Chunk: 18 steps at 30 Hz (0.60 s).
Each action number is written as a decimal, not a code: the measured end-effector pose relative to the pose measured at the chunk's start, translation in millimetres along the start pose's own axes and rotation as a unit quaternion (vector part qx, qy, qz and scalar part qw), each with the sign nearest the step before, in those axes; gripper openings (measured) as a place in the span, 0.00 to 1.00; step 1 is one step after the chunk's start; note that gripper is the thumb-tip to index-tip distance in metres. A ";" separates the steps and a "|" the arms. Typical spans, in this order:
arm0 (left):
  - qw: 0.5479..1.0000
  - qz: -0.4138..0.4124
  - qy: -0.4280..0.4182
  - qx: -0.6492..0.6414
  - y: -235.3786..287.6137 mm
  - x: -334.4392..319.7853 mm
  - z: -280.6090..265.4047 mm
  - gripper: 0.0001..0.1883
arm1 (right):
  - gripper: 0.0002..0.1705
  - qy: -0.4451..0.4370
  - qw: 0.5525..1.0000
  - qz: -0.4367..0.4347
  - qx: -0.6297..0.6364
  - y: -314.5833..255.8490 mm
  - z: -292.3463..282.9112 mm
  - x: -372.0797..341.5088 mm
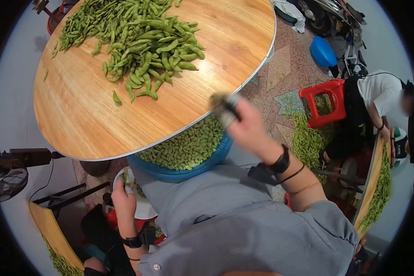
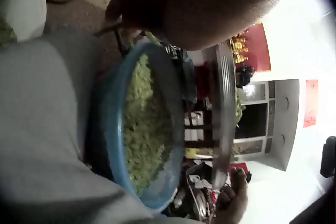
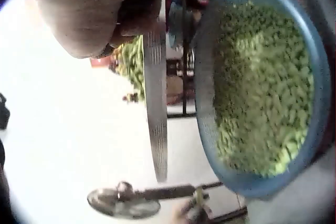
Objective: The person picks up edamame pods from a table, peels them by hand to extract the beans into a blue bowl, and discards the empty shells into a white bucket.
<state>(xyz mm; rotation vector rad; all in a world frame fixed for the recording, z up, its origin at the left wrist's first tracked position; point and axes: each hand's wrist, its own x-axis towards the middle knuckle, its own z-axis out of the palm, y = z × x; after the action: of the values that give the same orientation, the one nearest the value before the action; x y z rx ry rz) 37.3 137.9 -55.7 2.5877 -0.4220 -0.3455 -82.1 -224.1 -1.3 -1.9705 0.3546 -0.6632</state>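
In the head view my left hand point(image 1: 124, 202) is low at the left, over a white bucket point(image 1: 145, 208). Finger and thumb pinch a green bean pod point(image 1: 127, 176), which also shows beyond the basin in the right wrist view. My right hand point(image 1: 244, 120) is raised at the near edge of the round wooden table point(image 1: 179, 110), blurred by motion. Dark and silvery coverings wrap its fingers, and nothing shows held in them. A heap of green soybean pods point(image 1: 156, 50) lies on the table. Below its rim, a blue basin point(image 1: 170, 175) full of shelled beans point(image 3: 268, 82) rests at my lap.
To the right are a red stool point(image 1: 338, 103), a blue tub point(image 1: 323, 51) and pods strewn on the floor point(image 1: 303, 142). A seated person point(image 1: 382, 92) is by another pod-covered board point(image 1: 370, 184). A fan point(image 1: 8, 172) stands at the left.
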 end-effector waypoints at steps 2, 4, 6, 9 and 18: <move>0.996 -0.046 -0.037 0.063 -20.2 -9.9 -14.4 0.18 | 0.13 0.086 0.981 0.166 0.051 30.2 -27.8 11.2; 0.979 -0.054 0.002 0.196 -34.3 -24.8 -21.2 0.20 | 0.13 0.169 0.978 0.120 -0.035 54.2 -62.6 13.1; 0.978 -0.093 -0.011 0.189 -35.2 -29.3 -33.2 0.22 | 0.14 0.219 0.953 0.192 -0.077 62.6 -89.4 10.8; 0.995 -0.026 -0.035 0.086 -16.4 -21.1 -41.4 0.16 | 0.13 0.183 0.979 0.071 -0.052 25.6 -67.0 18.8; 0.960 0.198 -0.072 -0.184 106.6 25.2 -64.2 0.11 | 0.13 -0.083 0.954 -0.163 -0.236 -45.1 82.9 69.2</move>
<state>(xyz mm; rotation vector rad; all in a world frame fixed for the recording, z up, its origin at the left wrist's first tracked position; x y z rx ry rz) 56.2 67.8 48.4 2.0643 -0.8271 -0.4233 21.1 -178.2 29.2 -2.5596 0.0836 -0.6539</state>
